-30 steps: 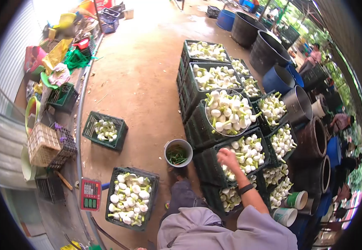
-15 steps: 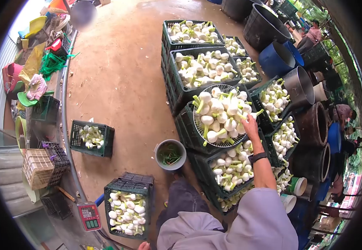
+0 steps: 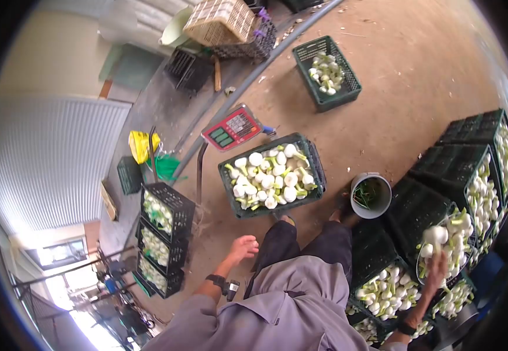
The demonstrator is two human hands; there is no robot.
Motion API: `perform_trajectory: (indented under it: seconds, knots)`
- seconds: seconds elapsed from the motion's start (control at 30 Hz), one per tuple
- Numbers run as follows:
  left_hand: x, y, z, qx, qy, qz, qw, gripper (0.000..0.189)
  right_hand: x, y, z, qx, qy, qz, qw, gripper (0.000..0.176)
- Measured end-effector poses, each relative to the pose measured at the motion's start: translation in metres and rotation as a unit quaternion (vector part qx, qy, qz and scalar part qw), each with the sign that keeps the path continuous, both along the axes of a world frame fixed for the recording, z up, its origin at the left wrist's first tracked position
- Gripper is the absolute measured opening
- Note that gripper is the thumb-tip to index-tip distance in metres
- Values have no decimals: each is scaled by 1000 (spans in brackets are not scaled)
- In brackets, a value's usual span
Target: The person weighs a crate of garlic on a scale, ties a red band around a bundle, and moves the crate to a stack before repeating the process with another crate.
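Observation:
My left hand [image 3: 243, 248] hangs in the air below the scale crate, fingers stretched out and nothing in them. Over at the right, my right hand [image 3: 437, 268] reaches over the white wire basket [image 3: 421, 267], which is heaped with fresh garlic. A garlic bulb [image 3: 435, 235], smeared by motion, sits at its fingertips and appears gripped by them. The basket rests on dark green stacked crates [image 3: 420, 202]. Before my feet, a green crate of trimmed garlic bulbs [image 3: 268, 175] stands by a red scale display [image 3: 232, 128].
A grey bucket [image 3: 371, 195] with green cuttings stands near my feet. Farther off, another green crate [image 3: 327, 73] holds some garlic. Three stacked crates [image 3: 163, 240] of garlic are at the left. A pipe [image 3: 248, 88] runs along the floor, beside a beige basket [image 3: 219, 22].
My view has turned left toward the scale. My left hand has come fully into view. My right hand stays at the wire basket, now with a blurred garlic bulb at its fingers.

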State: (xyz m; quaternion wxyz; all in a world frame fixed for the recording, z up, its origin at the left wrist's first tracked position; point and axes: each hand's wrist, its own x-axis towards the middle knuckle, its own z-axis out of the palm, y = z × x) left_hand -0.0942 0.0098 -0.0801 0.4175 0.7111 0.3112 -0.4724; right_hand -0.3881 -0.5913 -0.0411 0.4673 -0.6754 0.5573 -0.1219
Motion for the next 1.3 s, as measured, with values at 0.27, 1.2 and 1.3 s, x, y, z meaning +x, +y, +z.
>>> perform_trajectory:
  seconds: [0.27,1.2,1.3]
  knots:
    - [-91,111,-5,-7,39,113,993,41,288,231,-106,285,-80,320,900,15]
    - [12,120,-96,-101,-111,45,988,40,249,288,-140,191,141,426,873,16]
    - [31,101,-138,-109,-173,-30,978,37,231,279,-134,189,155,407,880,17]
